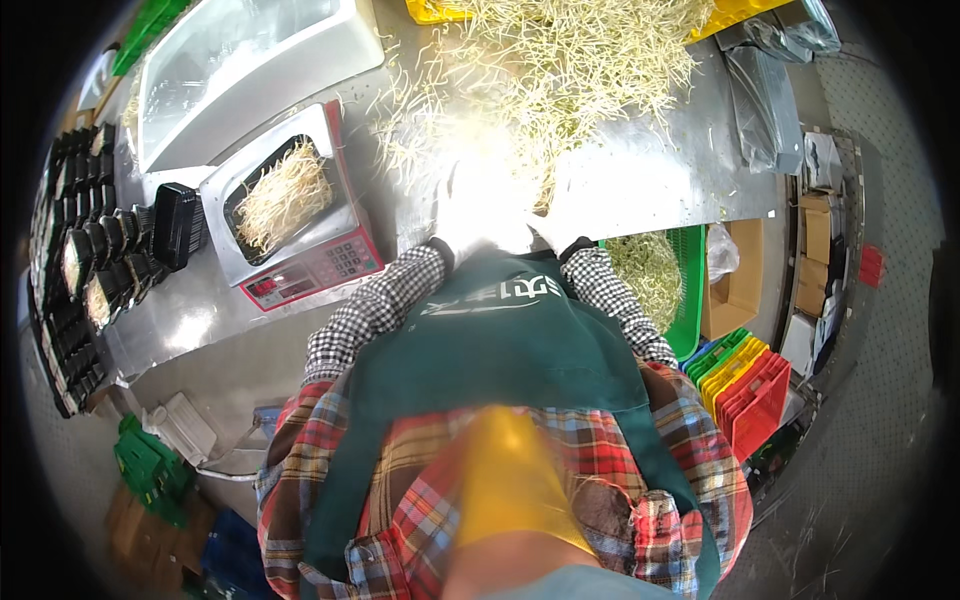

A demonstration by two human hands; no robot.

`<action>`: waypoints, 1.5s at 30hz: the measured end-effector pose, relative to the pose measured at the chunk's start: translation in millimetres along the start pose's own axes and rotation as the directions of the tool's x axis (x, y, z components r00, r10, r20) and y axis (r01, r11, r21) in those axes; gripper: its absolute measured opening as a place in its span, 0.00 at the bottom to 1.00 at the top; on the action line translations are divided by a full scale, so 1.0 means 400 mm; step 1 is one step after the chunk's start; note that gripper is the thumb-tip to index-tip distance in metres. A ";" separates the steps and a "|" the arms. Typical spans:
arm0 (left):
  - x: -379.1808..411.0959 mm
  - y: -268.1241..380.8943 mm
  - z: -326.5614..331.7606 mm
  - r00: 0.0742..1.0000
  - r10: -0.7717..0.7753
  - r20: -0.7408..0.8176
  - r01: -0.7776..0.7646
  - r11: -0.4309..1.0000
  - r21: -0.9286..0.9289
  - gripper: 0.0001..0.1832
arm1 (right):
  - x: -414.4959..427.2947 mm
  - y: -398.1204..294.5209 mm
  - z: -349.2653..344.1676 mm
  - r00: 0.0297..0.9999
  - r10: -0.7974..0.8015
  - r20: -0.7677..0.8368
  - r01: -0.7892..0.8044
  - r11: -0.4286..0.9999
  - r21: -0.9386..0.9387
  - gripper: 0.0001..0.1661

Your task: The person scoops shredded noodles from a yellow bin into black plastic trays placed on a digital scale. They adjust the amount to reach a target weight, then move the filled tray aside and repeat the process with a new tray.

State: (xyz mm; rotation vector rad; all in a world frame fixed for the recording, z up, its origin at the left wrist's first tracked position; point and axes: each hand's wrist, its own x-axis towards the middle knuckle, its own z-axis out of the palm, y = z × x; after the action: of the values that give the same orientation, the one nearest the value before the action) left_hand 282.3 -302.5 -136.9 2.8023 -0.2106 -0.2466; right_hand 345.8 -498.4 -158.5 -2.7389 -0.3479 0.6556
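Note:
Strong glare washes out both hands at the table's front edge, close to my apron. My left hand (pixel 466 221) appears pale, and its fingers are lost in the brightness. My right hand (pixel 553 231) lies beside it, also bleached out, near a few strands of bean sprouts (pixel 592 67). Those sprouts spread in a loose heap over the steel table (pixel 720 191) before me. What either hand holds cannot be made out. To the left, a digital scale (pixel 311 270) with a red front carries a black plastic tray (pixel 241 193) filled with sprouts (pixel 289 196).
A white plastic tub (pixel 322 56) stands behind the scale. Stacked black trays (pixel 75 225) line the left end. At right are bundled plastic bags (pixel 761 112), a green crate (pixel 694 281) holding sprouts, a cardboard box (pixel 739 292) and coloured folded crates (pixel 754 397).

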 end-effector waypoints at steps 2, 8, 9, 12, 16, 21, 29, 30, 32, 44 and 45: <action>0.038 0.025 0.037 0.988 -0.051 0.147 0.064 0.995 -0.083 0.43 | 0.012 0.006 -0.029 0.994 -0.036 0.101 0.041 0.998 -0.049 0.48; 0.145 -0.029 0.106 0.977 -0.111 0.182 0.170 0.921 -0.349 0.40 | 0.101 -0.061 -0.075 0.925 -0.378 -0.037 0.379 0.916 0.131 0.41; 0.139 -0.035 0.049 0.979 -0.166 0.115 0.198 0.906 -0.373 0.37 | 0.118 -0.081 -0.088 0.896 -0.435 -0.089 0.444 0.876 0.189 0.39; 0.077 -0.110 -0.135 0.952 -0.261 -0.159 0.187 0.909 -0.373 0.36 | 0.207 -0.189 -0.212 0.765 -0.643 0.042 0.544 0.679 0.492 0.48; 0.077 -0.234 -0.175 0.799 -0.602 -0.003 0.589 0.782 -0.206 0.60 | 0.437 -0.300 -0.246 0.676 -0.722 0.151 0.735 0.675 -0.061 0.61; 0.186 -0.347 -0.094 0.550 -0.834 -0.051 0.707 0.497 -0.503 0.44 | 0.585 -0.484 -0.159 0.642 -0.724 0.251 0.746 0.514 -0.425 0.60; 0.048 -0.194 -0.065 0.838 -0.507 -0.201 0.465 0.857 -0.223 0.48 | 0.442 -0.370 -0.154 0.292 -0.776 0.559 0.949 0.160 -0.273 0.59; 0.042 -0.185 -0.037 0.856 -0.512 -0.077 0.485 0.845 -0.223 0.45 | 0.425 -0.363 -0.137 0.373 -0.719 0.586 0.927 0.258 -0.273 0.54; 0.055 -0.194 -0.012 0.858 -0.492 0.145 0.513 0.833 -0.208 0.40 | 0.430 -0.304 -0.096 0.331 -0.800 0.501 0.942 0.251 -0.222 0.32; 0.000 -0.150 -0.042 0.788 -0.616 0.003 0.479 0.608 -0.633 0.18 | 0.370 -0.274 -0.201 0.486 -0.767 0.420 0.850 0.525 -0.025 0.21; -0.014 -0.133 -0.039 0.761 -0.648 0.019 0.394 0.438 -0.808 0.17 | 0.347 -0.293 -0.235 0.473 -0.775 0.418 0.858 0.513 -0.019 0.20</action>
State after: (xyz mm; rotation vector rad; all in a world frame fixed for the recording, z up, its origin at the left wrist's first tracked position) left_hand 286.0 -246.7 -138.7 1.8705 0.7262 -0.0185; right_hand 491.2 -370.1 -93.6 -2.1460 -1.8081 0.8273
